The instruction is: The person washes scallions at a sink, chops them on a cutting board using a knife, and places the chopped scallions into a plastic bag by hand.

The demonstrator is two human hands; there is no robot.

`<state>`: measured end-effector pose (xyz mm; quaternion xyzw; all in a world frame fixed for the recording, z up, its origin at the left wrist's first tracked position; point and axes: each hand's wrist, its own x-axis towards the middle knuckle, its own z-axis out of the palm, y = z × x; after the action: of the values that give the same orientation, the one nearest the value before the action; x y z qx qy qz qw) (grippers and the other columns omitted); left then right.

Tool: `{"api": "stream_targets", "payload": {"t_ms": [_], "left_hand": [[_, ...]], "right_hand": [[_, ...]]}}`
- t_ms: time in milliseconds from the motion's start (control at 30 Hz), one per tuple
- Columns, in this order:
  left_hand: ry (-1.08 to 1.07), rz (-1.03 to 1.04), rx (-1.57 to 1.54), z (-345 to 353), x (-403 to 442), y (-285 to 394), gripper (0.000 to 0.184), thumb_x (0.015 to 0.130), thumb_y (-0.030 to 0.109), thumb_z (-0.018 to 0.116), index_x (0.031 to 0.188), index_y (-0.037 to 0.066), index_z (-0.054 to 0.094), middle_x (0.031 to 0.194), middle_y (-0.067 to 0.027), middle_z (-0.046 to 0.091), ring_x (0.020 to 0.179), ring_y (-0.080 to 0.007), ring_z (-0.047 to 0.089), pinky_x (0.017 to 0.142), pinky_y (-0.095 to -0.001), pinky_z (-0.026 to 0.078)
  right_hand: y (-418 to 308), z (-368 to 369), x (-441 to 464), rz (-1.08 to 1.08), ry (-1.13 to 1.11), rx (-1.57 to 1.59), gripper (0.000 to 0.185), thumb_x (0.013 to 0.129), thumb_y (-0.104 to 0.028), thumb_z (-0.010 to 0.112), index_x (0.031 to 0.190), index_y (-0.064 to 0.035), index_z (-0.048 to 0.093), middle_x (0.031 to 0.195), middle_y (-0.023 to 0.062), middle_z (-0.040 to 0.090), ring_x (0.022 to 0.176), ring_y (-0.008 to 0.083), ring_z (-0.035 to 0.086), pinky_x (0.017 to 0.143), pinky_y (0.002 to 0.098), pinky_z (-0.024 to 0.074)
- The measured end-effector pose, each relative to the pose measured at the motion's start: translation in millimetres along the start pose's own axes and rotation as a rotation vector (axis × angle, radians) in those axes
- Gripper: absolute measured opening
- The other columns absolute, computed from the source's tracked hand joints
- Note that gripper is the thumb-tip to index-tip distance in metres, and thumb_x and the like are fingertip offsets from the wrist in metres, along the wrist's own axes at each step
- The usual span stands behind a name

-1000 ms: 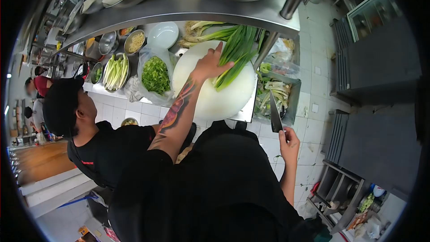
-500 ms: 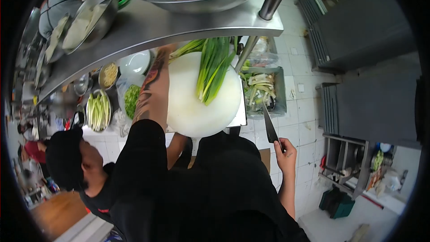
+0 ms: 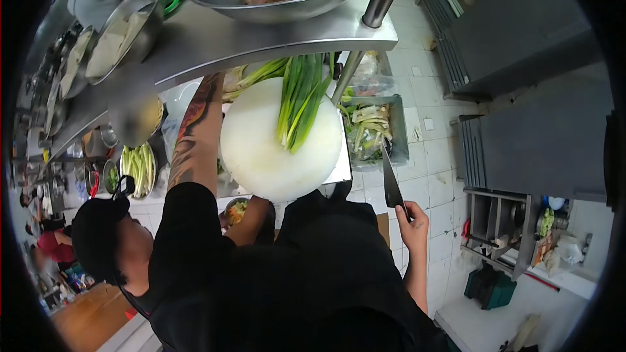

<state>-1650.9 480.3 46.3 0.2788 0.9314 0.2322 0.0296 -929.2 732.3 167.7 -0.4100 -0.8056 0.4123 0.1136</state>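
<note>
The right hand point(image 3: 413, 223) is closed on the handle of the knife point(image 3: 392, 186), a firm and narrow grip, with the blade pointing forward, away from the body. Just ahead of this grip, beyond the tip of the blade, there is the grey bin point(image 3: 403, 132), with pale vegetable trimmings point(image 3: 372, 119) inside. To the left of the grip and farther forward is the round white board point(image 3: 267, 163), and the long green leaves point(image 3: 303, 104) lie on it, with their cut-looking ends toward the body. What has changed is the left side: the left hand was resting on these leaves, and now it has gone out of view beneath the steel shelf point(image 3: 352, 34). So the leaves lie without any hand on them, and the knife is well apart from them, so I judge that no cutting is being done. The left arm point(image 3: 197, 137) is stretched forward, far to the left of the grip, past the board; whether its fingers are open or hold something, I cannot tell. The right forearm point(image 3: 418, 274) comes up beside the body, slightly bent at the wrist.
</note>
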Motion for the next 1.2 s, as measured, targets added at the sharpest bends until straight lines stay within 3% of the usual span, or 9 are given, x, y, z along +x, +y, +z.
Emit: {"api": "stream_targets", "payload": {"t_ms": [200, 400, 567, 633, 700, 800, 933, 1100, 1200], "left_hand": [[-0.087, -0.189, -0.190, -63, -66, 70, 0.042, 0.088, 0.027, 0.077, 0.122, 0.004, 0.069, 0.092, -0.0134, 0.076, 0.067, -0.0262, 0.073, 0.065, -0.0402, 0.059], [-0.009, -0.488, -0.454, -70, -194, 117, 0.049, 0.083, 0.027, 0.084, 0.121, 0.002, 0.068, 0.086, -0.0121, 0.073, 0.061, -0.0176, 0.070, 0.057, -0.0338, 0.056], [0.123, -0.639, -0.606, -30, -291, 167, 0.046, 0.086, 0.033, 0.084, 0.115, 0.002, 0.066, 0.081, -0.0091, 0.071, 0.059, -0.0149, 0.068, 0.052, -0.0329, 0.053], [0.161, -0.685, -0.588, -16, -319, 192, 0.047, 0.086, 0.032, 0.084, 0.116, 0.002, 0.064, 0.083, -0.0102, 0.072, 0.062, -0.0174, 0.070, 0.055, -0.0348, 0.054], [0.193, -0.726, -0.571, 0, -338, 201, 0.047, 0.086, 0.031, 0.083, 0.117, 0.002, 0.062, 0.085, -0.0112, 0.072, 0.066, -0.0198, 0.071, 0.059, -0.0366, 0.056], [0.347, -0.686, -0.296, 20, -364, 215, 0.053, 0.083, 0.019, 0.078, 0.128, 0.004, 0.055, 0.100, -0.0194, 0.074, 0.093, -0.0380, 0.072, 0.082, -0.0452, 0.056], [0.523, -0.568, -0.071, 30, -384, 233, 0.042, 0.084, 0.016, 0.072, 0.121, 0.004, 0.058, 0.112, -0.0222, 0.069, 0.105, -0.0412, 0.067, 0.087, -0.0495, 0.054], [0.516, -0.575, 0.011, 26, -395, 239, 0.034, 0.085, 0.015, 0.071, 0.114, 0.003, 0.060, 0.109, -0.0200, 0.067, 0.102, -0.0413, 0.066, 0.085, -0.0500, 0.054], [0.532, -0.560, -0.033, 24, -405, 238, 0.031, 0.085, 0.015, 0.071, 0.112, 0.004, 0.062, 0.107, -0.0195, 0.066, 0.101, -0.0409, 0.065, 0.084, -0.0492, 0.054]], "right_hand": [[-34, 13, 48, -0.096, -0.384, 0.226, 0.021, 0.091, -0.007, 0.073, 0.111, 0.0011, 0.069, 0.084, 0.0017, 0.062, 0.074, 0.0112, 0.054, 0.068, 0.0297, 0.0471], [-58, 49, 104, -0.446, -0.721, 0.281, 0.037, 0.090, -0.001, 0.067, 0.127, -0.0008, 0.062, 0.094, 0.0021, 0.062, 0.074, 0.0090, 0.055, 0.067, 0.0261, 0.0479], [-101, 57, 119, -0.139, -1.116, 0.628, 0.045, 0.100, -0.011, 0.065, 0.144, -0.0051, 0.053, 0.091, 0.0034, 0.059, 0.071, 0.0109, 0.062, 0.055, 0.0289, 0.0498], [-87, 77, 131, -0.203, -1.172, 0.580, 0.044, 0.104, -0.014, 0.062, 0.146, -0.0055, 0.052, 0.087, 0.0017, 0.057, 0.066, 0.0097, 0.060, 0.050, 0.0282, 0.0465], [-69, 104, 139, -0.400, -1.037, 0.368, 0.049, 0.100, -0.012, 0.064, 0.147, -0.0041, 0.052, 0.101, 0.0046, 0.068, 0.072, 0.0157, 0.064, 0.068, 0.0292, 0.0509], [-51, 118, 135, -0.573, -0.919, 0.309, 0.047, 0.100, -0.015, 0.065, 0.144, -0.0040, 0.054, 0.096, 0.0110, 0.071, 0.075, 0.0190, 0.066, 0.073, 0.0316, 0.0514], [-51, 111, 125, -0.662, -0.819, 0.231, 0.043, 0.100, -0.016, 0.064, 0.141, -0.0048, 0.057, 0.092, 0.0176, 0.071, 0.078, 0.0235, 0.069, 0.076, 0.0345, 0.0530], [-50, 106, 121, -0.767, -0.775, 0.255, 0.045, 0.102, -0.015, 0.065, 0.145, -0.0048, 0.057, 0.102, 0.0178, 0.072, 0.084, 0.0209, 0.068, 0.081, 0.0342, 0.0539], [-57, 96, 119, -0.741, -0.826, 0.120, 0.044, 0.103, -0.021, 0.064, 0.146, -0.0102, 0.058, 0.092, 0.0211, 0.073, 0.080, 0.0327, 0.072, 0.078, 0.0380, 0.0545]]}}
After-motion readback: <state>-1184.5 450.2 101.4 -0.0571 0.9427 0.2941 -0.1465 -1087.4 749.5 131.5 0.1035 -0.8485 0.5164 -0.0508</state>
